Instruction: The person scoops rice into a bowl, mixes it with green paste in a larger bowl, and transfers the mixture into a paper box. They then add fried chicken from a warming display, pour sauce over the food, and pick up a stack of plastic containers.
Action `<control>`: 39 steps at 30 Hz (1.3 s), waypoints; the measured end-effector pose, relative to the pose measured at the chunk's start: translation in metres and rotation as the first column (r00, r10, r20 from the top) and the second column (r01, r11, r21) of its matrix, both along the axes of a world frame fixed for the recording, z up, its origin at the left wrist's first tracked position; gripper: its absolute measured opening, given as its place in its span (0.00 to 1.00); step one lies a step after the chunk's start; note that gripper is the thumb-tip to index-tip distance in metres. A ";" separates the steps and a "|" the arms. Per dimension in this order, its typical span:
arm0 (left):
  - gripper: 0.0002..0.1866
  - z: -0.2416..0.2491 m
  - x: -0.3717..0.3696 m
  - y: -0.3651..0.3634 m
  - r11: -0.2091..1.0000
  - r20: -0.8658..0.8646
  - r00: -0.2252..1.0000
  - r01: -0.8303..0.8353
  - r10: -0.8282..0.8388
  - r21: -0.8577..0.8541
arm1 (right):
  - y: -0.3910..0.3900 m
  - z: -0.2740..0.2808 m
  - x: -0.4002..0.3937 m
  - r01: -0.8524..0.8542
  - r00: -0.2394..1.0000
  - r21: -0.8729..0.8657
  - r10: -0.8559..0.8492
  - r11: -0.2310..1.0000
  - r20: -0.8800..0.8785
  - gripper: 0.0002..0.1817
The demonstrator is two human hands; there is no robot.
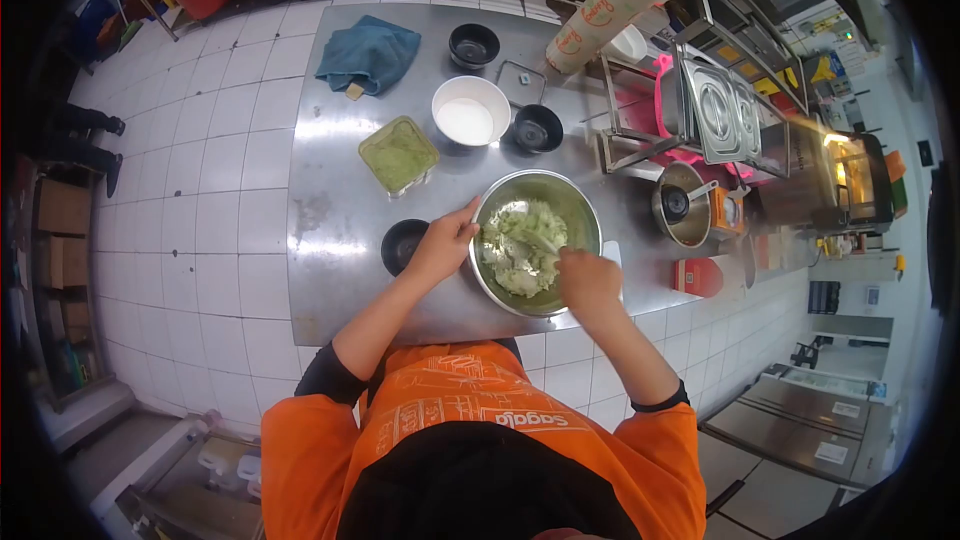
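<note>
**Pinching a bowl rim at nine o'clock, gripping a utensil at four**

With the left hand (443, 245), holding the large round silver metal bowl (588, 202) by its rim at about nine o'clock. Has fingers drawn in, not spread, pinching the metal edge; cannot tell how far the fingertips reach below the rim.

With the right hand (590, 285), reaching over the rim at four o'clock, curled closed around a pale green-smeared utensil (543, 242). Shows only the end slanting toward ten o'clock into the mix; hides the handle in the fist, so cannot tell its shape or the exact placing of the fingertips.

Inside the bowl, lying in loose clumps: a pale green and white mixture (522, 278), touching the utensil.

Resting near the close edge of the grey stainless-steel table (335, 175), with these set around the bowl:
- at nine o'clock, just beside the left wrist, a small round black bowl (400, 244);
- at ten, a square clear container of green food (398, 154);
- at eleven, a round white tub of white contents (468, 118);
- at twelve, a second small black bowl (538, 129);
- between two and three, well apart, a round silver metal pan (688, 231) holding a black dish (675, 203).
</note>
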State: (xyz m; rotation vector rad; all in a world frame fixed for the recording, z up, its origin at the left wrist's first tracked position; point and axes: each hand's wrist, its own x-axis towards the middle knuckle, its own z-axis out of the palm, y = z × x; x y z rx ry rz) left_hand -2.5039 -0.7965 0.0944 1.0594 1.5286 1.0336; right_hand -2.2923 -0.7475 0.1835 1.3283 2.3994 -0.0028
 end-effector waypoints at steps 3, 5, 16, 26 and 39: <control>0.24 0.013 0.001 -0.001 1.000 -0.072 0.997 -0.014 0.013 -0.005 | -0.011 0.048 -0.004 0.003 0.998 -0.082 0.002 0.997 0.060 0.06; 0.24 0.007 0.003 -0.003 1.000 -0.056 0.998 -0.013 0.015 0.029 | -0.023 0.025 0.000 -0.009 0.997 -0.159 0.021 0.987 0.074 0.06; 0.26 -0.002 0.006 -0.002 0.998 -0.028 0.999 -0.030 0.032 0.049 | 0.037 -0.014 0.016 0.239 0.964 0.119 -0.221 0.964 -0.147 0.13; 0.26 -0.010 0.011 -0.005 0.992 0.007 0.995 -0.100 0.099 0.075 | -0.035 0.047 0.000 -0.047 0.998 -0.228 0.034 0.973 -0.060 0.12; 0.26 -0.005 0.008 -0.003 0.997 0.031 0.998 -0.062 0.061 0.037 | 0.012 0.000 0.015 -0.008 1.000 -0.175 0.006 0.985 -0.011 0.13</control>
